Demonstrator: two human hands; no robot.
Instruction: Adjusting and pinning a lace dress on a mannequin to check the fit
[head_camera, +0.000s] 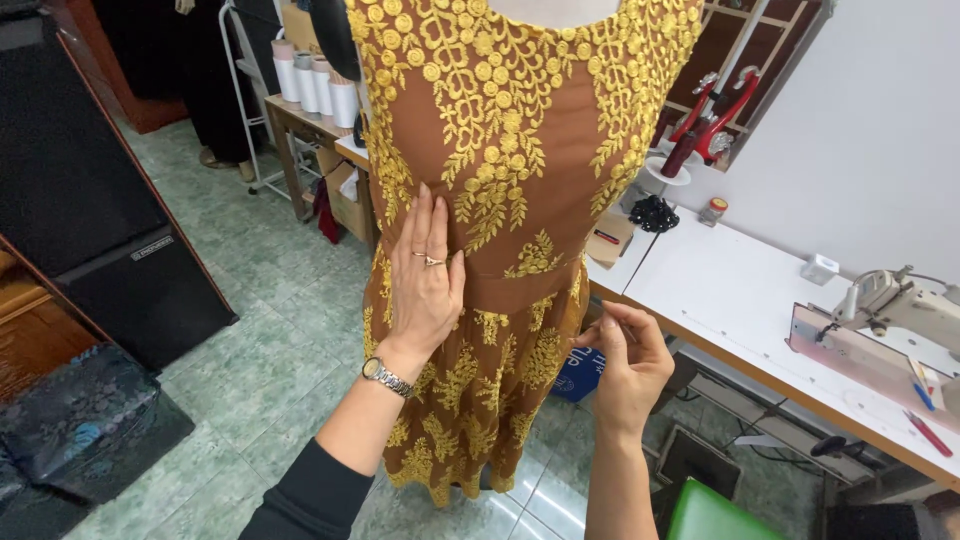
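From the head camera, looking down, a brown dress (520, 200) with yellow lace embroidery hangs on a dress form in the middle of the scene, its skirt falling to just above the green tiled floor (260, 340).

The left hand (425, 285) lies flat against the front of the dress at the waist, left of centre, fingers straight and together, pointing up; its grip is open, pressing the fabric and not closing on anything. A ring sits on one finger, a metal wristwatch (385, 376) circles the wrist, and a dark sleeve covers the forearm near the bottom edge.

The right hand (628, 362) is at the right side of the skirt, just below the waist seam. Its fingers are curled in and the thumb and forefinger are pinched together at the edge of the fabric; something thin seems to stick out from the pinch, but it is too small to tell what, or whether fabric is caught in it.

To the right, a white counter (740, 290) runs from the dress toward the near right. On it, far to near: a red tool on a white stand (705, 125), a black lump of trim (654, 213), a small jar (713, 210), and a sewing machine (880, 320) at the right edge. Far left behind the dress, white thread cones (315, 85) stand on a small wooden counter. A large black cabinet (90, 200) fills the left side, and a green stool top (715, 515) shows at the near bottom.
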